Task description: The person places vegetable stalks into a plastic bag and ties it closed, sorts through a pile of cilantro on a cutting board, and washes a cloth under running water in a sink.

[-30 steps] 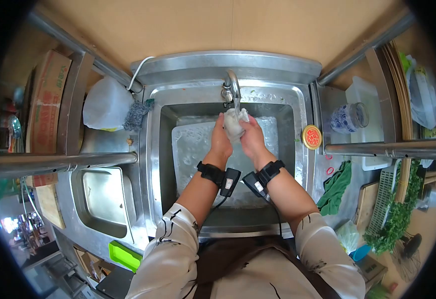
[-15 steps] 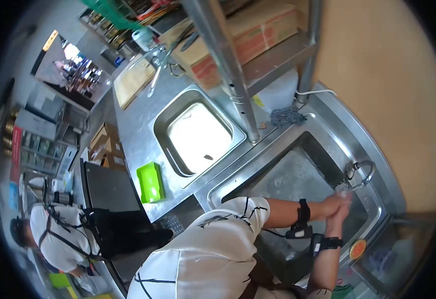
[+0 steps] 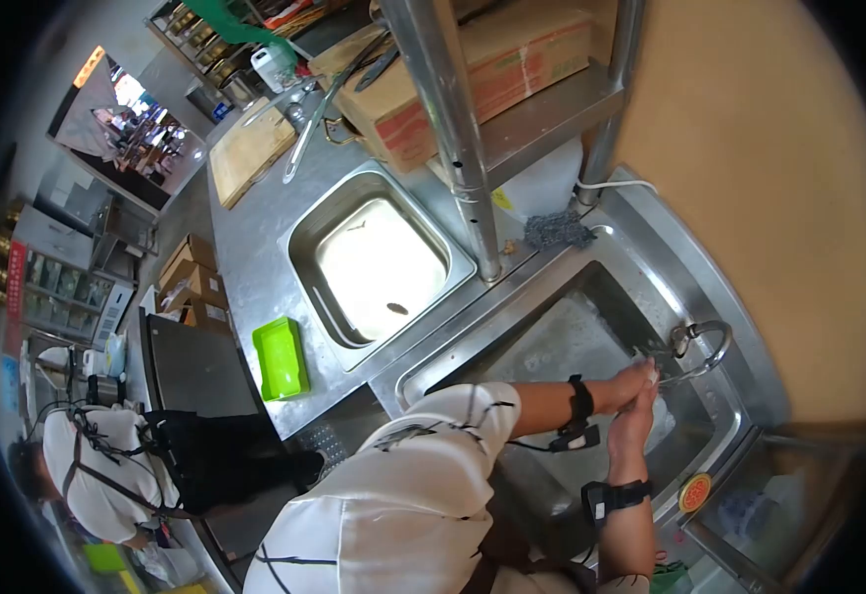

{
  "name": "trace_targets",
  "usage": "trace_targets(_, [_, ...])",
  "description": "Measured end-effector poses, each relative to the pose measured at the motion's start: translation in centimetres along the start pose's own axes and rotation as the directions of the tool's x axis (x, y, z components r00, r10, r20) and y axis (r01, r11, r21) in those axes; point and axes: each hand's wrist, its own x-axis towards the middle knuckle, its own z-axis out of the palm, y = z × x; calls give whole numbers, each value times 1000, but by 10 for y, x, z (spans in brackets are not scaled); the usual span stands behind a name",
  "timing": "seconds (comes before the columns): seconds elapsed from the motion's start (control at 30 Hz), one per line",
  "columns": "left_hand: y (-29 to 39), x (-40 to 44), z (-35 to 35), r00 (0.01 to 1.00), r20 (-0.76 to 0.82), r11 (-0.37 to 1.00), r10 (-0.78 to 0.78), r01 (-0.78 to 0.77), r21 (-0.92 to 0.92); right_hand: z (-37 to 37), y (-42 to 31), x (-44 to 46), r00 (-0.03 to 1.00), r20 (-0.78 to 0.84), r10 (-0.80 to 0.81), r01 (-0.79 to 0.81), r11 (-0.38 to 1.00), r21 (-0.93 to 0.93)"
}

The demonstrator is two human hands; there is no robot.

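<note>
My left hand (image 3: 629, 386) and my right hand (image 3: 633, 424) touch each other at the tap (image 3: 715, 348), over the deep metal sink basin (image 3: 562, 371). Water splashes around the fingertips. Both sets of fingers overlap and are too small and blurred for me to tell if they are closed. No object shows between them. Black straps with small devices circle both wrists.
A second metal basin (image 3: 304, 252) lies left of the sink, near a green tray (image 3: 281, 361) and a cutting board (image 3: 247, 163). A shelf post (image 3: 458, 148) rises beside a cardboard box (image 3: 512, 84). A steel-wool scrubber (image 3: 558, 230) rests at the sink's rim. Another person (image 3: 106, 465) stands at left.
My hands have shifted from a clasp beside the tap to a position with the palms closer together and the fingertips raised. The whole view has moved slightly.
</note>
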Motion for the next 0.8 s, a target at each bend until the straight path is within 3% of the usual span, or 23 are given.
trace_targets(0.03, [-5,6,2,1000,9,1000,5,-5,10,-6,-1,4,999,32,20,-19,999,-36])
trace_targets(0.1, [-27,2,8,960,8,861,281,-256,439,-19,3,3,992,92,86,-76,991,-108])
trace_targets(0.17, [-20,-19,2,942,82,848,326,-329,415,-22,4,7,979,149,140,-114,978,-175])
trace_targets(0.23, [7,-31,-2,951,302,931,-61,-55,362,-14,-15,-13,988,136,72,-39,973,-227])
trace_targets(0.27, [19,-37,-2,944,298,934,-143,30,355,-21,-16,-19,968,205,-145,209,917,-339])
trace_targets(0.3, [23,-33,-12,913,398,893,-91,-102,438,-30,-16,-29,900,283,-332,429,793,-433])
trace_targets(0.33, [21,-28,-21,861,504,842,-70,-220,493,-21,-32,-40,746,501,-438,666,499,-555])
trace_targets(0.37, [28,-37,-12,898,393,922,-195,31,387,-17,-51,-46,618,709,-340,774,105,-625])
trace_targets(0.4, [42,-55,3,914,315,833,-255,42,551,-21,-47,-43,510,789,-343,831,-42,-555])
trace_targets(0.43, [28,-40,-9,856,427,736,-290,-86,672,-18,-49,-43,486,821,-301,818,-175,-549])
trace_targets(0.47, [30,-38,-4,827,398,705,-396,-4,709,-16,-54,-41,460,834,-304,827,-195,-527])
trace_targets(0.5, [24,-29,-13,440,897,470,-33,-786,402,-10,-62,-44,455,837,-304,816,-236,-529])
trace_targets(0.53, [34,-49,14,879,340,761,-335,39,648,-10,-71,-43,428,851,-304,810,-289,-511])
trace_targets(0.57, [39,-53,26,882,319,744,-347,51,667,-12,-77,-37,383,873,-302,811,-342,-475])
trace_targets(0.63, [40,-49,33,870,311,721,-383,71,689,-16,-76,-23,437,877,-199,800,-360,-480])
trace_targets(0.7, [38,-47,35,945,97,541,-312,93,836,-19,-70,-21,527,836,-155,751,-375,-543])
trace_targets(0.73, [33,-45,35,941,101,535,-324,94,840,-18,-68,-19,579,808,-107,722,-394,-569])
trace_targets(0.77, [27,-43,32,947,316,298,-59,-285,911,-14,-68,-21,589,801,-110,715,-390,-579])
trace_targets(0.8, [22,-41,28,811,569,-44,134,-569,821,-11,-69,-24,659,745,-100,671,-369,-643])
